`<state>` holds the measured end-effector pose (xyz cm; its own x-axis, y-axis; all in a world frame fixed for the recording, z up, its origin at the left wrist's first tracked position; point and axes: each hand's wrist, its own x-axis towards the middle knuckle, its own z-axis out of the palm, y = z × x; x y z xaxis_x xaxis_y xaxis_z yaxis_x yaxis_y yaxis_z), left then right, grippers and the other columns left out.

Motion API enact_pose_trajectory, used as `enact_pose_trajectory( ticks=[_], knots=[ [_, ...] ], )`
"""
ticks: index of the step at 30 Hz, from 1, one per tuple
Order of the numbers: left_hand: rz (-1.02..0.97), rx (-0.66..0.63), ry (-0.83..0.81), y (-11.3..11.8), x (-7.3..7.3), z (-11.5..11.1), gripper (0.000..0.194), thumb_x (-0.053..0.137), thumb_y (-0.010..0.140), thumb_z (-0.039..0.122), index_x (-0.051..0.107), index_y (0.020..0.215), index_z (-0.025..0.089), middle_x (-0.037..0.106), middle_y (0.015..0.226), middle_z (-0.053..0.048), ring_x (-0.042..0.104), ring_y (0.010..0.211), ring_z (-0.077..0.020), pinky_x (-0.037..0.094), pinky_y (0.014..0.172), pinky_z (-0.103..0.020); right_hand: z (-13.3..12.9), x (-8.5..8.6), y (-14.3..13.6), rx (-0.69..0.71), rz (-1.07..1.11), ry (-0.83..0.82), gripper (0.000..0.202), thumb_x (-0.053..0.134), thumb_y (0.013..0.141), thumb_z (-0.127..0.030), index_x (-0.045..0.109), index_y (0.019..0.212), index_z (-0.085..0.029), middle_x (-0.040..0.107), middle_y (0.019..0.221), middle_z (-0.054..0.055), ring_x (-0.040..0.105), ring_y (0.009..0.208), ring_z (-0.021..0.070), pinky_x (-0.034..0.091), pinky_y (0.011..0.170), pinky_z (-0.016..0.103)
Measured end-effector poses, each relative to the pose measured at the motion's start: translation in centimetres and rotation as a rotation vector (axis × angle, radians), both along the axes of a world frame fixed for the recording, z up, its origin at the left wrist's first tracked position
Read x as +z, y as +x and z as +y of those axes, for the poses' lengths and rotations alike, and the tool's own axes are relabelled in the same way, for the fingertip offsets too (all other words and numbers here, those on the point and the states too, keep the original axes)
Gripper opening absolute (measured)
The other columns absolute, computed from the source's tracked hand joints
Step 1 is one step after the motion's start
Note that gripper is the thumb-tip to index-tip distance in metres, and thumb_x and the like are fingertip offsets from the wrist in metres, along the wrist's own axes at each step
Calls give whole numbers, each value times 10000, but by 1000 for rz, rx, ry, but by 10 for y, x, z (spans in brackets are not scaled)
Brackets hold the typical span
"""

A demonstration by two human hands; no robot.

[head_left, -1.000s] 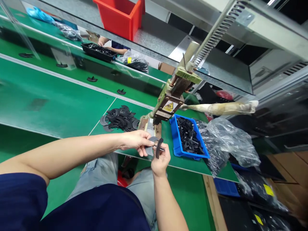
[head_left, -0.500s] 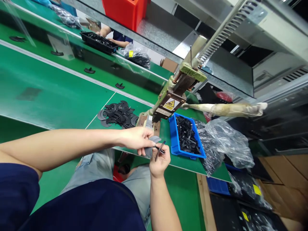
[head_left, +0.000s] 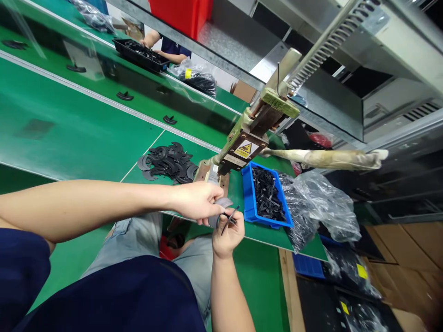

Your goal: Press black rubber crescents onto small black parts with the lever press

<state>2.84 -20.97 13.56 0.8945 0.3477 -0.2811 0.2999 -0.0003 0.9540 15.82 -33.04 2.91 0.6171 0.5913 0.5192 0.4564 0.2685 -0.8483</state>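
My left hand (head_left: 199,201) is closed on a grey curved piece (head_left: 224,202), at the front edge of the green table in front of the press. Beside it, almost touching, my right hand (head_left: 228,233) pinches a thin dark strip (head_left: 229,220) that slants up to the right. Where the two pieces meet is partly hidden by the fingers. A pile of black curved pieces (head_left: 169,161) lies left of the press (head_left: 242,143). To the right, a blue bin (head_left: 251,196) holds many small black parts.
The press has a long wrapped handle (head_left: 321,158) reaching right. Clear plastic bags (head_left: 325,203) lie beside the bin. Behind, a belt (head_left: 100,87) carries spaced black pieces. Across it, a person's hands (head_left: 152,40) work at a black tray (head_left: 121,46). A red bin (head_left: 180,16) sits above.
Both hands keep their holds and have barely moved. The black pieces on the belt have shifted slightly left, and the view has moved a little. The other person's hand at the tray has shifted.
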Motion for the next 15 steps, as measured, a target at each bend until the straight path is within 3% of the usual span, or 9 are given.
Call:
enact_pose_trajectory(
  ticks=[5,8,12,15],
  knots=[
    [-41,-50,-313,1,-12,7,488,842,777,576,571,867,180,726,686,-47,719,577,-187,547,515,-245,-3,2,-2,16,-38,-5,193,621,962,-380,613,923,-192,668,841,9,668,791,127,547,724,267],
    [-61,-81,-358,2,-20,15,508,841,777,597,563,874,183,717,709,-32,698,569,-156,545,542,-241,-6,-1,3,25,-80,-27,153,606,971,-344,624,979,-192,707,889,27,698,807,136,569,722,274],
    [-85,-43,-216,-1,-22,23,495,801,807,600,510,891,209,637,679,24,641,548,-141,517,563,-266,-13,-6,23,80,-188,-71,158,631,951,-305,651,1069,-201,752,947,58,734,809,160,611,739,318],
    [-151,135,132,-3,-15,19,442,744,848,592,553,961,210,645,809,-4,638,692,-163,517,658,-300,-18,-3,37,116,-311,-91,159,672,915,-263,687,1064,-213,768,979,75,744,870,185,619,797,355]
  ],
)
